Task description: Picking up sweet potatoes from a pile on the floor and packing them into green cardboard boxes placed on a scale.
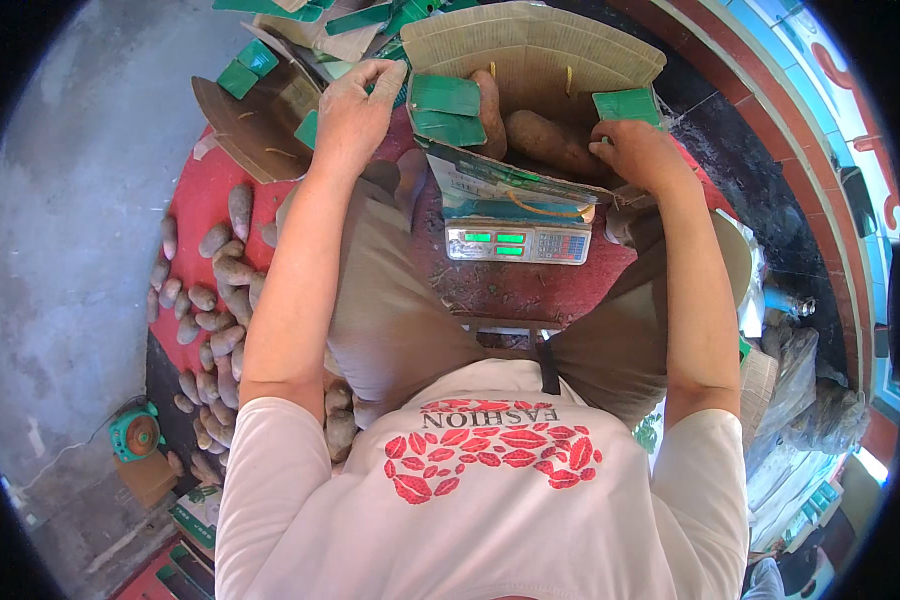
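The left hand (355, 105) is closed in a pinch — its fingertips hold the edge of the left flap (443, 95) of an open cardboard box (530, 60), a flap with a green printed face. The right hand (642, 152) rests on the right side of the same box, fingers curled over the rim near another green flap (627, 104); whether it really grips the cardboard or only presses on it, I cannot tell. The box stands on a small electronic scale (517, 241) with green lit displays, and inside it lie some long brown sweet potatoes (550, 145). The scale sits on a red mat (530, 285) between the person's knees. To the left, many more sweet potatoes (210, 310) lie in a loose pile on the red mat and the grey concrete floor (60, 220). Behind the left hand there is a second brown carton (245, 125), open and tilted. A green tape dispenser (135, 432) rests on a small box — near the lower left.
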A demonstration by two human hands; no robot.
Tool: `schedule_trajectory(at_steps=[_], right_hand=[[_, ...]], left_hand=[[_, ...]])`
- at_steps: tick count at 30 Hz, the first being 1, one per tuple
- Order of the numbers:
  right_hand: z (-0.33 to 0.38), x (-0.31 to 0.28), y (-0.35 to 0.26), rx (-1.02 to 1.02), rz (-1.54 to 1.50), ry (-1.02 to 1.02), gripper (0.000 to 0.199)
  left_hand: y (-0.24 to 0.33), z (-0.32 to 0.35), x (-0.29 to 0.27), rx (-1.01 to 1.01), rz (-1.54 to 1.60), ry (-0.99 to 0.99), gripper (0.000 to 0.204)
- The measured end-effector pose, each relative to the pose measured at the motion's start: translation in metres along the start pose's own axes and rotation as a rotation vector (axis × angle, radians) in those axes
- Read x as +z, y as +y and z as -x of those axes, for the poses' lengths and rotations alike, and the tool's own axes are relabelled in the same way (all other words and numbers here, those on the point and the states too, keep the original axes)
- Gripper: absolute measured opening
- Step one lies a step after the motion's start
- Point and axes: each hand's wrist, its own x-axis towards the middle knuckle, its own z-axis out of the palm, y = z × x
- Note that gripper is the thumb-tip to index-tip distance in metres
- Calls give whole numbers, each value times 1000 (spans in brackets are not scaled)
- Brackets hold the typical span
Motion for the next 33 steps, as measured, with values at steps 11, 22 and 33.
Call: schedule_trajectory(at_steps=[11, 22, 33], right_hand=[[-4, 3, 4, 13, 7, -27, 26], [-8, 2, 4, 55, -11, -78, 33], [-9, 4, 7, 43, 0, -62, 32]], left_hand=[[-2, 0, -1, 24, 3, 13, 34], [-3, 0, -1, 10, 28, 2, 33], [-1, 1, -2, -16, 18, 4, 33]])
